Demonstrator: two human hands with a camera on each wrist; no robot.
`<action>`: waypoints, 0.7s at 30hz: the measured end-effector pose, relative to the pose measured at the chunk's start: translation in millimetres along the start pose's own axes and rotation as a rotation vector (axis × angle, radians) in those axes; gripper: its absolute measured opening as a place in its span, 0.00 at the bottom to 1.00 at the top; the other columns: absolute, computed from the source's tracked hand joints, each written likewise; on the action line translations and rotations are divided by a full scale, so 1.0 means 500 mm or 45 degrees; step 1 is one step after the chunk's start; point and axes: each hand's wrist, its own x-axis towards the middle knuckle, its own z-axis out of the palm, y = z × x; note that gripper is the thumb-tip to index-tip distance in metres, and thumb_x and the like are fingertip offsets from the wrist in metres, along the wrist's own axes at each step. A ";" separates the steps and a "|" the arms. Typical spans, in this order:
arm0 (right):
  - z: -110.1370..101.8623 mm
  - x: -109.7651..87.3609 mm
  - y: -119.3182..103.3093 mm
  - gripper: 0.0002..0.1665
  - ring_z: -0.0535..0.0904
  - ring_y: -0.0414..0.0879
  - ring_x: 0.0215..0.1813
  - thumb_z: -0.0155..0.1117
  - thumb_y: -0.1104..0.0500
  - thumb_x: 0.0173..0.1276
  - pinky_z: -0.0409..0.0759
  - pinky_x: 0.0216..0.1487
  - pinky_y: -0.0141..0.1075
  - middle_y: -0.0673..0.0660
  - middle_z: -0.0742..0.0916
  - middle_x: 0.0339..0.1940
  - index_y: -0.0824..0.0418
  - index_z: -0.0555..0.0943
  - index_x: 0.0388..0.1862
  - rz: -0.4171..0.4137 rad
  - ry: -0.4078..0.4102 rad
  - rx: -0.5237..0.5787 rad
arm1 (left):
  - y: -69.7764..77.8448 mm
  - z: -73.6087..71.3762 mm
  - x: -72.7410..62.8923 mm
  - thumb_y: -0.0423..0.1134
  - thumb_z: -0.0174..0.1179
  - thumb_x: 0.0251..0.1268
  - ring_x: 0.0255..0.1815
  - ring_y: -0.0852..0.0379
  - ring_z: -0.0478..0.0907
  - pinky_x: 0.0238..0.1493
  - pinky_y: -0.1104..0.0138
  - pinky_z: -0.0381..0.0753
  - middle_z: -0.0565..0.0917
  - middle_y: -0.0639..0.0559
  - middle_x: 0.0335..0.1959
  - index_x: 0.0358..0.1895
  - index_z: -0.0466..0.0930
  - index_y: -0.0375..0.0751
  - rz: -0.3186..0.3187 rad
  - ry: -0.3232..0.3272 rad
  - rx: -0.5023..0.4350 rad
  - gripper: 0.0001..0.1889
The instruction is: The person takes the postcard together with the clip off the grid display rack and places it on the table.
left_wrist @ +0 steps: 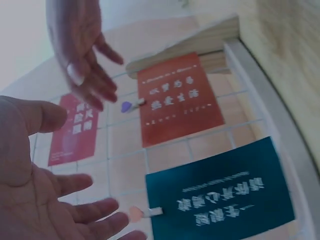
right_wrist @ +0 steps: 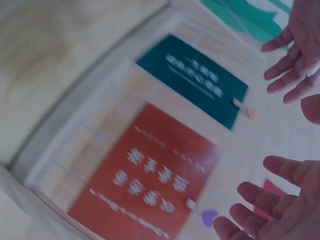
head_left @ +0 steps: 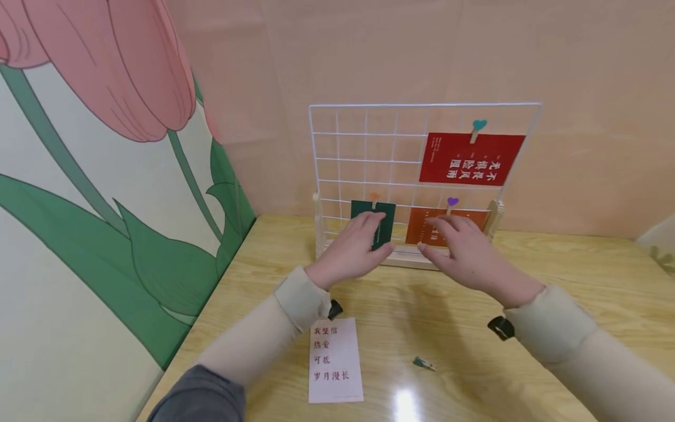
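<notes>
Left hand and right hand, fingers apart, should square dark-green rectangular card to lower edge of white wire grid.

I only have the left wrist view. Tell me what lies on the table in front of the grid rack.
Observer: The head view shows a white card with red characters on the table.
Operator: Report anything loose near it.
Observer: A small green clip lies to its right, apart from it.
Operator: Describe what's clipped at the top of the red card.
Observer: A clip with a teal heart.
</notes>
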 end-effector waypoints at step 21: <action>-0.116 0.051 0.026 0.50 0.21 0.67 0.81 0.42 0.29 0.78 0.23 0.71 0.71 0.65 0.36 0.85 0.54 0.46 0.87 0.200 0.108 -0.247 | 0.081 -0.027 0.095 0.72 0.45 0.73 0.81 0.43 0.15 0.72 0.32 0.24 0.24 0.45 0.84 0.85 0.26 0.56 -0.024 0.135 0.282 0.51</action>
